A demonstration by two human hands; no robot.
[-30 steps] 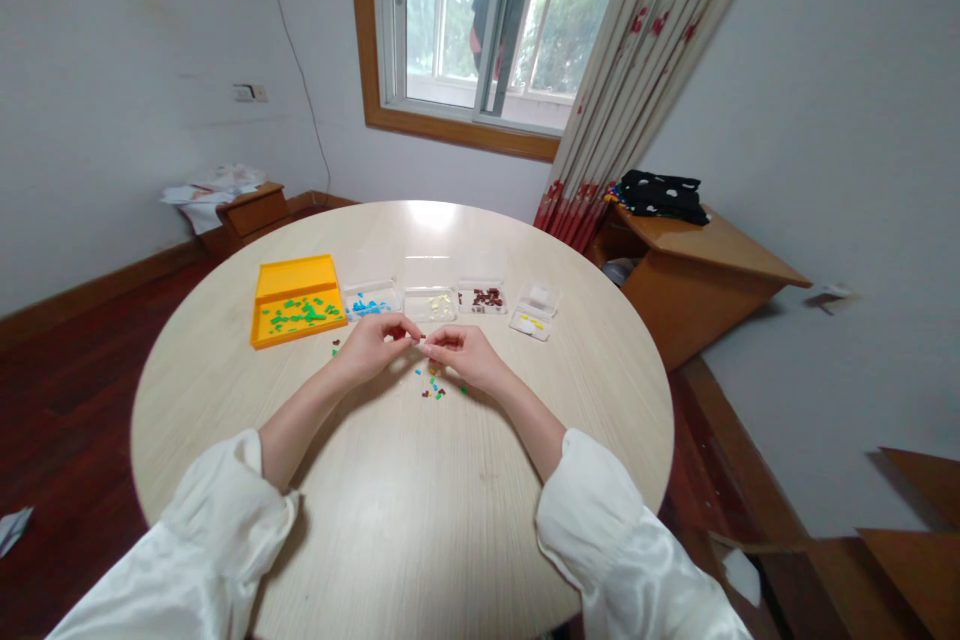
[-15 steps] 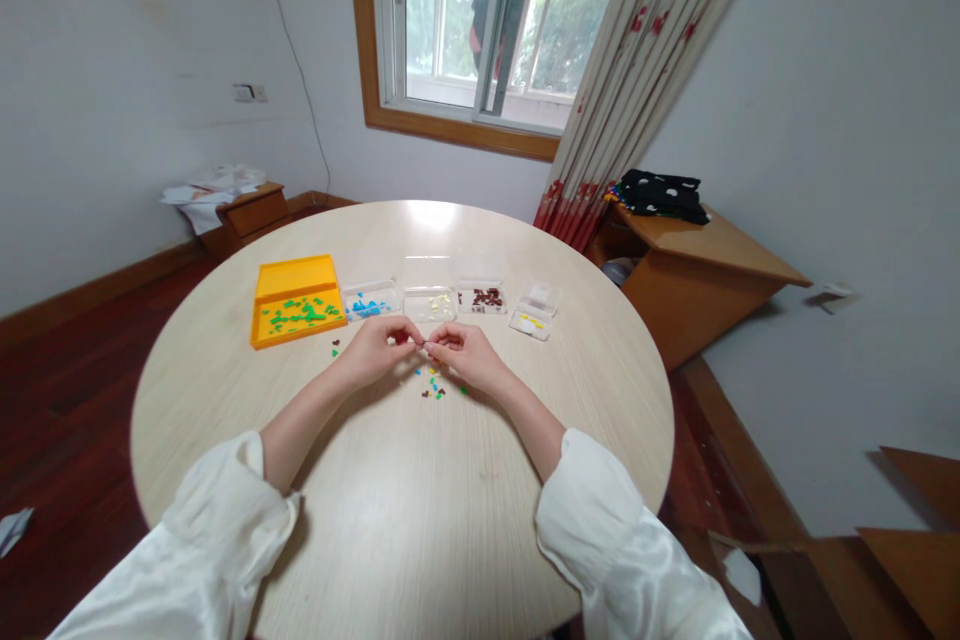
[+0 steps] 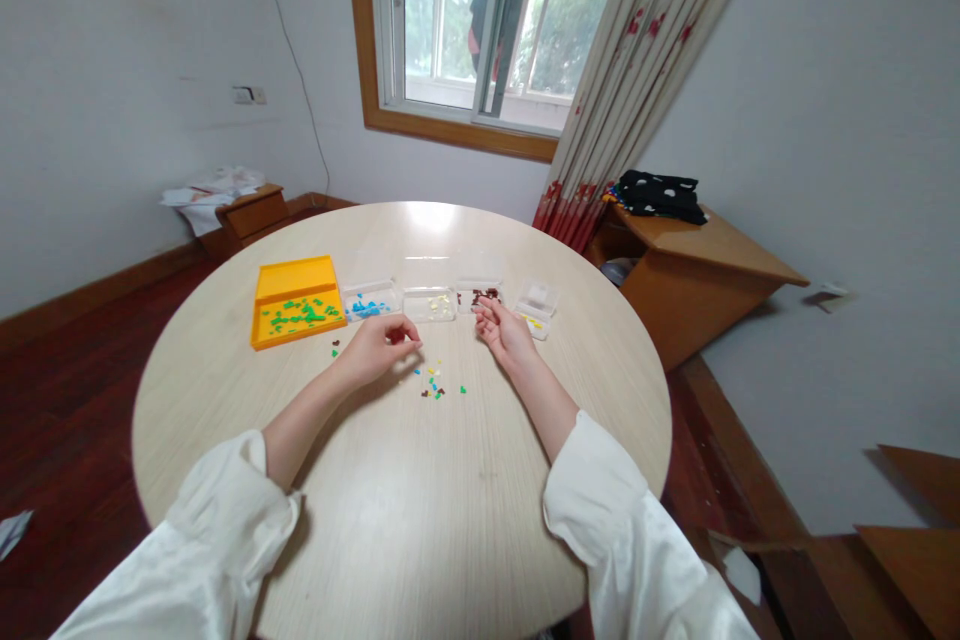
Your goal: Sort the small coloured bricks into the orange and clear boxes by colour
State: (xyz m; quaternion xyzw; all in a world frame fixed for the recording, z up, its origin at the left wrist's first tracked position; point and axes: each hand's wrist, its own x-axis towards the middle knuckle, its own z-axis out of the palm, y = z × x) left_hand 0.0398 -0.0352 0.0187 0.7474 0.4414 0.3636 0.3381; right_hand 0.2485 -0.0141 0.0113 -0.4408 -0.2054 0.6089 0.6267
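My left hand (image 3: pixel 381 348) is closed in a pinch above the table, left of the loose pieces. Something dark red shows inside its curled fingers, too small to name. My right hand (image 3: pixel 508 335) is at the near edge of a clear box of brown pieces (image 3: pixel 489 295), palm partly turned up, fingers bent and apart, with nothing visible in them. Between and below the hands lie several small loose pieces (image 3: pixel 433 387) in green, blue, yellow and brown. Behind my right hand, a small clear box with yellow pieces (image 3: pixel 534 323) is partly covered.
An orange open box (image 3: pixel 294 275) of green pieces stands at the left. Beside it are clear boxes with blue pieces (image 3: pixel 367 304) and pale yellow pieces (image 3: pixel 439 304). A brown piece (image 3: pixel 335 343) and a green one lie near my left wrist on the round table (image 3: pixel 405 520).
My right hand has parted from the left and moved right and slightly away, to the box of brown pieces, its fingers opening. My left hand has stayed nearly in place.
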